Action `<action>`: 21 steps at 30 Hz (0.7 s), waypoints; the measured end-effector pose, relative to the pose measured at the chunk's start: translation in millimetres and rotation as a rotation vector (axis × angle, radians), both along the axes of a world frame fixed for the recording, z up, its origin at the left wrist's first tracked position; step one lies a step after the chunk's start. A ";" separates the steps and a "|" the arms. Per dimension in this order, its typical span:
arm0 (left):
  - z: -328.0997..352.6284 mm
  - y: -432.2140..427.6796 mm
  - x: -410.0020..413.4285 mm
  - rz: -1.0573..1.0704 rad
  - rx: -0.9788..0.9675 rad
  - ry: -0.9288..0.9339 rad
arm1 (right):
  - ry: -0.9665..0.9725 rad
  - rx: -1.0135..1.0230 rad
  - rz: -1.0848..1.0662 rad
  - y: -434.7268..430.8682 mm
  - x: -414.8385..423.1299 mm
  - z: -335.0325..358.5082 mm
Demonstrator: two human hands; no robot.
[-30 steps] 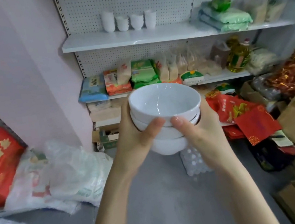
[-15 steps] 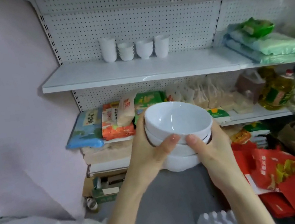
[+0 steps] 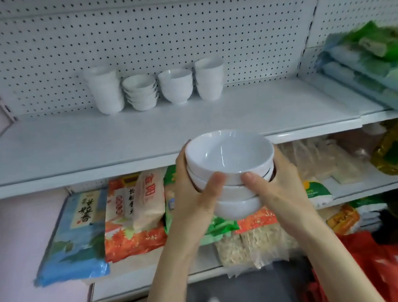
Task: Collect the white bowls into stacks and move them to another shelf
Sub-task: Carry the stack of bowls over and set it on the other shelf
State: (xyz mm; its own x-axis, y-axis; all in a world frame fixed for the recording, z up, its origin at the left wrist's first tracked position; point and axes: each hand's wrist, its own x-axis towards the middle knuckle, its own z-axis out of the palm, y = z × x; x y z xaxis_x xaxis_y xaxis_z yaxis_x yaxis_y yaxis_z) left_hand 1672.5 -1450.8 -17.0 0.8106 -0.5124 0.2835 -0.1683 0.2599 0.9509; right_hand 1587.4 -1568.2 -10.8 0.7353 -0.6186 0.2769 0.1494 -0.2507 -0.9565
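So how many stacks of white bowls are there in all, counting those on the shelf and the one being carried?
Stacks standing at the back of the white shelf: 4 (tall left stack, low stack, third stack, right stack)
Stacks carried: 1 (held stack, between left hand and right hand)
Total: 5 stacks

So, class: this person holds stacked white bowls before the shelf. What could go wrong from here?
The bowl stack, gripped only at its sides by the left hand and right hand, may bump the shelf edge when lifted. Pushed too far back, it might topple the shelved bowls at the back.
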 end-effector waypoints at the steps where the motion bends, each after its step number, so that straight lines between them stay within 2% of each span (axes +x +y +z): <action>1: -2.7 -18.7 22.6 -0.028 -0.006 0.031 | 0.004 -0.004 -0.023 -16.0 19.3 -0.1; 6: -1.5 -101.7 110.9 -0.150 0.017 0.063 | 0.019 -0.015 -0.132 -85.0 92.7 5.5; 12: -14.3 -169.7 166.5 -0.182 0.009 0.074 | 0.073 -0.027 -0.185 -144.9 144.7 -1.1; 21: -42.4 -207.0 198.6 -0.137 -0.002 0.087 | 0.106 -0.032 0.080 -196.5 174.6 -26.1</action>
